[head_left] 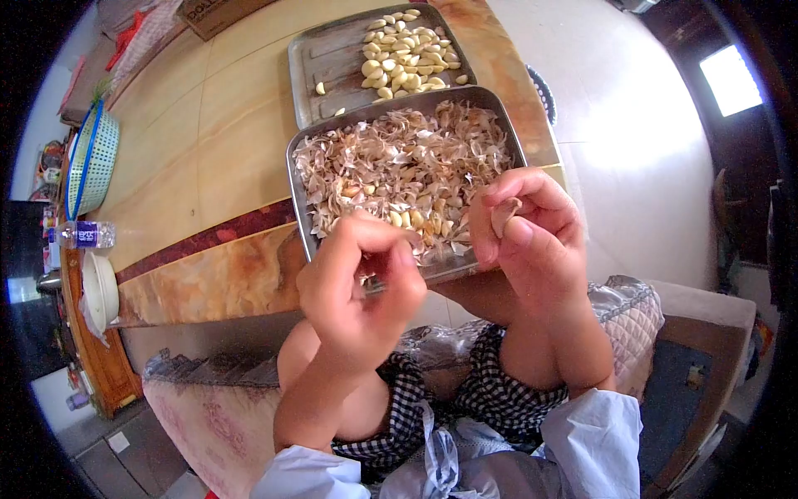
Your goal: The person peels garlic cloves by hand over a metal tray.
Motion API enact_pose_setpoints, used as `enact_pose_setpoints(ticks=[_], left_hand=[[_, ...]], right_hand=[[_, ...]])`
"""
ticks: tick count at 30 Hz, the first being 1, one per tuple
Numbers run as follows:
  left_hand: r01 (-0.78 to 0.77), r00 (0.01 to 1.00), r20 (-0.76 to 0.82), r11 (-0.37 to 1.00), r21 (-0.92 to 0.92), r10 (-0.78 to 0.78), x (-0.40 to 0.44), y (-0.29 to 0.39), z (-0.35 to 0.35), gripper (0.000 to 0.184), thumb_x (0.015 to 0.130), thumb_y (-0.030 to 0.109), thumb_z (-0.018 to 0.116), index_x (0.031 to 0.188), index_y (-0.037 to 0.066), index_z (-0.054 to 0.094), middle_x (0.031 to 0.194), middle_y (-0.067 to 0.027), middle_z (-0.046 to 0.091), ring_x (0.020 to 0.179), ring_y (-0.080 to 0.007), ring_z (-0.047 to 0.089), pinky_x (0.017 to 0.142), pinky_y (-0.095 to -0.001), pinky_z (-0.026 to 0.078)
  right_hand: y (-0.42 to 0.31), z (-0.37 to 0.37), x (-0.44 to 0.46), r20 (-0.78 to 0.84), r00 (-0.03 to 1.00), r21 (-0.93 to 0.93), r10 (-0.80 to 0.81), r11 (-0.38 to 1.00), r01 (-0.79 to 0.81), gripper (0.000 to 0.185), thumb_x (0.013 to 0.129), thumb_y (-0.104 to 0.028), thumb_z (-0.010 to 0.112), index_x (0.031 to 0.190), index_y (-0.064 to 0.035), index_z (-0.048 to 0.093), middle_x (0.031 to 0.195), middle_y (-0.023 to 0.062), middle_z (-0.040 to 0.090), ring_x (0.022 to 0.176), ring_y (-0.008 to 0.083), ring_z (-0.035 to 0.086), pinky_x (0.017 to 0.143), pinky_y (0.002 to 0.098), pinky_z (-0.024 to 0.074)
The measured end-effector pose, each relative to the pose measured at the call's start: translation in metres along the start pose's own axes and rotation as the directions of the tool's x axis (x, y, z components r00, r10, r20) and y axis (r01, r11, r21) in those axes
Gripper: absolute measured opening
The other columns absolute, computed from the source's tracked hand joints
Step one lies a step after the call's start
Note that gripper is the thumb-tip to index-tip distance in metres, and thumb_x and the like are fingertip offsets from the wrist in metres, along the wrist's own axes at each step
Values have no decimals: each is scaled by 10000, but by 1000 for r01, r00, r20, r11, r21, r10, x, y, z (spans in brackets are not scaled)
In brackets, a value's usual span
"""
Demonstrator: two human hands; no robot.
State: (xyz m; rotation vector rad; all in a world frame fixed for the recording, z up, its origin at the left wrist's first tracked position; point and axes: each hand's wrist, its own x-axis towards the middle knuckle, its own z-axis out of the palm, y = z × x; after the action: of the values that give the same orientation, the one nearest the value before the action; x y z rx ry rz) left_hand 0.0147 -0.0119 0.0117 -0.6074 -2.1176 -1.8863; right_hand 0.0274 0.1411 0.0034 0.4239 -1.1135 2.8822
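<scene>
My right hand (536, 229) is raised over the right edge of the near tray, pinching an unpeeled garlic clove (504, 216) between thumb and fingers. My left hand (357, 279) hovers at the near tray's front edge, its thumb and forefinger pressed together; a small brownish piece shows at the tips, too blurred to name. Beneath both hands, the near metal tray (293, 179) is full of loose garlic skins (407, 150), with several cloves (407, 219) among them. Behind it, a second metal tray (320, 62) carries a pile of peeled garlic cloves (407, 62).
The trays stand on a marble-patterned table (224, 100). On the left are a green basket (100, 154) with a blue rim, a plastic bottle (93, 234) and a white bowl (100, 291). A cardboard box (216, 15) sits at the back. A quilted seat cover (216, 416) lies below.
</scene>
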Motion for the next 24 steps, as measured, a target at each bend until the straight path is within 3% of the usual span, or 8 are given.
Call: enact_pose_setpoints(ticks=[1,4,9,11,15,18,21,24], left_hand=[[-3,1000,0,1000,0,3,2,-1,1,43,738,-29,546,733,-12,507,628,-41,505,528,-57,457,471,-172,376],[-1,987,149,913,407,-65,10,-13,6,167,748,32,580,662,10,439,566,-87,431,480,-191,449,446,-293,360],[-43,975,210,868,495,-71,14,-17,9,133,754,50,585,691,15,473,617,-102,467,549,-237,499,486,-308,389],[-111,993,59,959,262,99,16,-12,14,78,749,35,592,816,22,554,687,-96,536,605,-209,539,528,-276,422],[-145,976,149,985,-93,158,12,5,7,219,738,14,602,955,25,574,786,-96,584,660,-179,564,566,-259,442],[-66,966,237,986,-151,100,7,1,7,280,719,-18,611,994,15,566,846,-105,593,681,-171,569,590,-263,453],[-53,984,156,981,-185,83,1,3,17,249,717,-43,611,957,-2,562,856,-107,589,701,-157,579,606,-243,463],[124,992,31,891,-437,-123,-3,7,21,207,727,-54,603,925,-14,554,852,-96,588,710,-127,579,620,-217,467]], right_hand=[[-1,1,0,2,1000,-1,-2,1000,2,237,801,-18,536,1023,60,503,783,69,560,710,118,552,642,224,449],[-3,4,-2,29,1000,-12,9,1000,-9,244,802,-22,541,1029,61,500,810,87,572,733,131,563,657,230,458],[-6,4,-7,38,997,-83,65,995,-61,221,799,10,540,1013,57,509,899,126,588,812,151,582,714,239,477],[-8,4,-8,25,995,-107,94,990,-91,211,796,14,544,1001,57,515,901,123,590,807,149,584,712,240,483],[-7,6,-11,-63,993,-171,98,979,-107,177,793,5,556,961,58,533,893,114,595,786,139,587,701,244,496],[-9,6,-11,-57,986,-146,157,976,-164,158,795,-2,558,942,55,542,882,108,598,782,128,583,689,240,498],[-7,7,-10,-73,988,-207,139,967,-152,138,804,-8,549,928,52,547,860,100,600,779,127,584,670,228,501],[-9,11,-10,-88,985,-260,148,951,-166,133,806,-16,549,920,51,544,861,101,596,778,129,585,660,222,504]])
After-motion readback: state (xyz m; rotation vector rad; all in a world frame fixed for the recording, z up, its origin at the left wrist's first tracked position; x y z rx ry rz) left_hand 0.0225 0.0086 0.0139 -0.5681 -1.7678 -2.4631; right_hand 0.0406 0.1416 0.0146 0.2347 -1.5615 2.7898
